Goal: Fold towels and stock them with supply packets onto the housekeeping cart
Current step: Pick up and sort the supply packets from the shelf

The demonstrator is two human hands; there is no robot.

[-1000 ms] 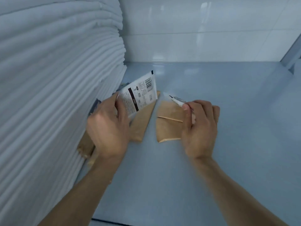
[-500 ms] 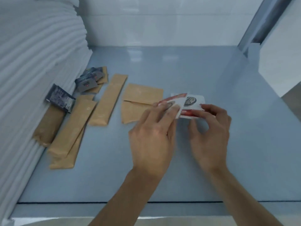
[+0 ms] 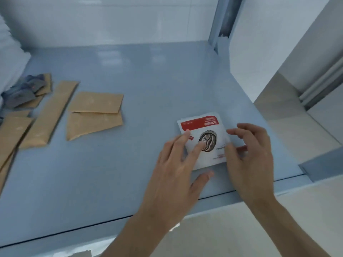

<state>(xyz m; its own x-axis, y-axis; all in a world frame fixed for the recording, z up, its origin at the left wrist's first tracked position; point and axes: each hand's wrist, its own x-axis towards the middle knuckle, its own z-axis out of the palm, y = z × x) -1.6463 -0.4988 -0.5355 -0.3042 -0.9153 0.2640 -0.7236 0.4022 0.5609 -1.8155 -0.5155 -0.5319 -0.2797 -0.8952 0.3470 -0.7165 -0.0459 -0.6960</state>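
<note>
White coffee packets [image 3: 204, 130] with a red band and a bean picture lie flat on the blue cart shelf [image 3: 148, 80], toward its right front. My left hand [image 3: 176, 171] rests its fingertips on top of them, fingers spread. My right hand [image 3: 248, 153] touches their right edge with thumb and fingers apart. Whether either hand still grips a packet is unclear. A corner of the white folded towels [image 3: 9, 58] shows at the far left.
Two square brown paper packets [image 3: 94, 114] lie mid-shelf. Long brown packets [image 3: 48, 114] and small dark grey sachets [image 3: 22, 91] sit to the left by the towels. A blue cart post [image 3: 220, 21] stands at the back right. The shelf's front edge [image 3: 130, 216] is near me.
Both hands carried the coffee packets rightward and down onto the shelf. The view swung right, so the towel stack has almost left the frame.
</note>
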